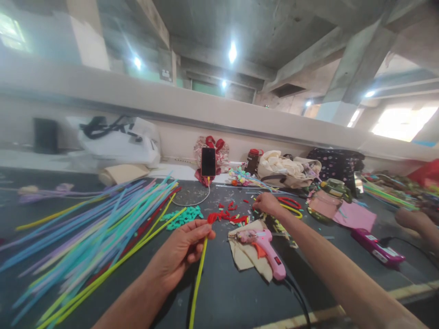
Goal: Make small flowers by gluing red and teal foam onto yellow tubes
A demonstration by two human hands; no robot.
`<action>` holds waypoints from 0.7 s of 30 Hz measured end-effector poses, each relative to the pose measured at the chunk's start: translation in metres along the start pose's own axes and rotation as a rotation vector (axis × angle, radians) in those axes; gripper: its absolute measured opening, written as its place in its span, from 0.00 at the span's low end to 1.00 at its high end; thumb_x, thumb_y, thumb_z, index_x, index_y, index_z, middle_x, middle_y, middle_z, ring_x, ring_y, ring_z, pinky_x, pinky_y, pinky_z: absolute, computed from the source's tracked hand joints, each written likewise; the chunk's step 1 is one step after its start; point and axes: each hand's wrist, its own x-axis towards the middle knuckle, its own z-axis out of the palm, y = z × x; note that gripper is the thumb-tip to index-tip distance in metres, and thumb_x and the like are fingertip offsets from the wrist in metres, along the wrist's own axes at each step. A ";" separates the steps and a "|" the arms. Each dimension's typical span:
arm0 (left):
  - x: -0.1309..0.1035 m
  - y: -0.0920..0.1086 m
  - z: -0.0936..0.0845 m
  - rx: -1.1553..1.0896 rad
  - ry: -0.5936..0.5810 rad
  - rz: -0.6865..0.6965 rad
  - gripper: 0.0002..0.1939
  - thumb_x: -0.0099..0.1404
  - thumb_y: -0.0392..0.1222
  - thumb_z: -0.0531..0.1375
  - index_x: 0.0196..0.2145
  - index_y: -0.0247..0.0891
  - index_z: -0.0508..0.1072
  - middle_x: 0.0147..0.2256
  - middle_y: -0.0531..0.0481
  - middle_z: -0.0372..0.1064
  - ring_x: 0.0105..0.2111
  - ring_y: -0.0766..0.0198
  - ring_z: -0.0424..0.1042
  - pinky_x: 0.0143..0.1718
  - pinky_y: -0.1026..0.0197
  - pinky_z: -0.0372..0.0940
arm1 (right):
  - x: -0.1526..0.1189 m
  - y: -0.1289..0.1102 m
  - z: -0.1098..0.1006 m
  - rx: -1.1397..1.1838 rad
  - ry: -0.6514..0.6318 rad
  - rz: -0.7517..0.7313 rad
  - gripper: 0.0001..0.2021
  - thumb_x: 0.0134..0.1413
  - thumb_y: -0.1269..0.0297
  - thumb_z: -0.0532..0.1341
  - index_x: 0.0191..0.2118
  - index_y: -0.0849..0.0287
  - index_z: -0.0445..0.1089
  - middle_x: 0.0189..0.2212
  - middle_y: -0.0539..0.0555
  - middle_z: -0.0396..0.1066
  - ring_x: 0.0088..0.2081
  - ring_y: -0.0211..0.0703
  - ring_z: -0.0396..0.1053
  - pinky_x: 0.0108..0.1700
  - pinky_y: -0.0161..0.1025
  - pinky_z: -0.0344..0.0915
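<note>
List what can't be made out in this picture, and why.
Head view: whether the red piece and yellow stem join, hidden by the left hand.
Head view: the yellow stem's lower end, cut off by the bottom edge.
Head view: what, if anything, the right hand pinches, too small and blurred.

A glue gun (268,244) is laid on a cloth (240,257); pipe cleaners (99,237) are spread to its left, a phone (208,161) is propped behind.

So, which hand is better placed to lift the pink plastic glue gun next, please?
Probably the right hand: the glue gun's handle angles toward its forearm, while the left hand pinches a long yellow-green stem.
</note>
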 end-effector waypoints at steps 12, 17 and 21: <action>0.002 -0.003 -0.003 -0.068 -0.052 0.001 0.06 0.49 0.32 0.61 0.25 0.34 0.66 0.21 0.53 0.67 0.15 0.79 0.58 0.11 0.78 0.48 | 0.003 -0.019 -0.012 0.297 0.021 -0.039 0.12 0.55 0.64 0.53 0.44 0.62 0.62 0.42 0.55 0.65 0.38 0.42 0.66 0.38 0.44 0.65; -0.001 -0.002 0.000 -0.041 -0.064 -0.032 0.06 0.49 0.36 0.62 0.23 0.33 0.67 0.20 0.54 0.67 0.14 0.79 0.57 0.10 0.77 0.47 | -0.039 -0.041 -0.022 0.633 -0.001 -0.228 0.07 0.53 0.68 0.54 0.38 0.64 0.65 0.28 0.50 0.68 0.27 0.35 0.67 0.28 0.34 0.64; -0.003 -0.002 0.001 -0.016 -0.104 -0.051 0.08 0.49 0.40 0.62 0.22 0.32 0.68 0.19 0.54 0.67 0.12 0.81 0.55 0.09 0.77 0.44 | -0.084 -0.067 -0.020 0.874 -0.086 -0.396 0.08 0.46 0.69 0.57 0.36 0.60 0.68 0.25 0.46 0.68 0.24 0.31 0.65 0.27 0.29 0.62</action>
